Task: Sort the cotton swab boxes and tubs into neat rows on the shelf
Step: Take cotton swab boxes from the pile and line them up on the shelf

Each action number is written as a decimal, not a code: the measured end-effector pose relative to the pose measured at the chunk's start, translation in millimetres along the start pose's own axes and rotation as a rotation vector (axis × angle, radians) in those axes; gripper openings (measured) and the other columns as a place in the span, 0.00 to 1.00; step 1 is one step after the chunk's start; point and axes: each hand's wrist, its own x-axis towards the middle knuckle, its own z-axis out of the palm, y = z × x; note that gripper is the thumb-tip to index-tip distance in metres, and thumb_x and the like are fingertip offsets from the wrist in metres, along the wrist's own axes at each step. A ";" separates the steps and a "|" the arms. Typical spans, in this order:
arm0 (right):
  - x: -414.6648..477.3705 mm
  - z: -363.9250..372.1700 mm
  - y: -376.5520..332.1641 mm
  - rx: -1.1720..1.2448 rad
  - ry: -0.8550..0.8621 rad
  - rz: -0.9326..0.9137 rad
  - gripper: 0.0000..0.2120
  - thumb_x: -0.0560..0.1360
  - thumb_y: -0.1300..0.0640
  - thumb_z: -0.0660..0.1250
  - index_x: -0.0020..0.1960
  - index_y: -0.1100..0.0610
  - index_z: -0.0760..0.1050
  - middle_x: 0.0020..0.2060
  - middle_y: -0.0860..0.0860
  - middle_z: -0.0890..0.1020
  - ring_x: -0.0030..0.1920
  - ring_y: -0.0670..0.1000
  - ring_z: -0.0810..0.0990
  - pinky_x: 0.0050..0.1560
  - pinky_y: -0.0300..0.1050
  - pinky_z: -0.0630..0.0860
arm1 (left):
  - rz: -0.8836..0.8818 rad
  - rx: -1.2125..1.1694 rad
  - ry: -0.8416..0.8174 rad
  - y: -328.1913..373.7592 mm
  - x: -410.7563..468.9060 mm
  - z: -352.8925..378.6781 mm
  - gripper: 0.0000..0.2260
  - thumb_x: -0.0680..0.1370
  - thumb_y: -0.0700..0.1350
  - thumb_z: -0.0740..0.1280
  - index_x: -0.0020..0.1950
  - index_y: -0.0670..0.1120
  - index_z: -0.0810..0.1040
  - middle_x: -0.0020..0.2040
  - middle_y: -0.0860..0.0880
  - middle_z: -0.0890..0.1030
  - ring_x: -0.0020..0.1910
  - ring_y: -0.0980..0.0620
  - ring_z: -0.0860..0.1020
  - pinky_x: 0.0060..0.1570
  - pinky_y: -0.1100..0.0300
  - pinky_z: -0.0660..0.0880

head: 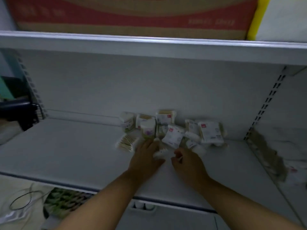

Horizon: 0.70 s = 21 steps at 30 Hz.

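A jumbled heap of cotton swab packs lies at the back middle of the white shelf [66, 151]. In it stand a round tub [147, 130], a white box with a red mark [173, 135] and a larger white box [211, 131]. A flat pack of wooden-stick swabs [127, 142] lies at the heap's left edge. My left hand [146, 156] rests flat on the shelf at the heap's front, fingers touching small white packs. My right hand [187, 161] is curled beside it, and a thin swab-like piece shows at its fingers. The frame is blurred.
An upper shelf [149, 45] carries a large red and brown carton [132, 15]. A slotted upright [265, 103] bounds the bay at the right, with more packs [265, 156] in the neighbouring bay. A dark object [18, 103] sits at the left end.
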 end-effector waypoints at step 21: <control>39.8 59.4 -54.7 0.012 0.351 0.759 0.25 0.76 0.39 0.57 0.71 0.46 0.63 0.70 0.50 0.67 0.69 0.54 0.65 0.66 0.56 0.58 | -0.515 -1.823 0.006 -26.7 -2.0 -33.6 0.19 0.66 0.41 0.68 0.57 0.42 0.77 0.50 0.43 0.84 0.46 0.47 0.83 0.40 0.56 0.80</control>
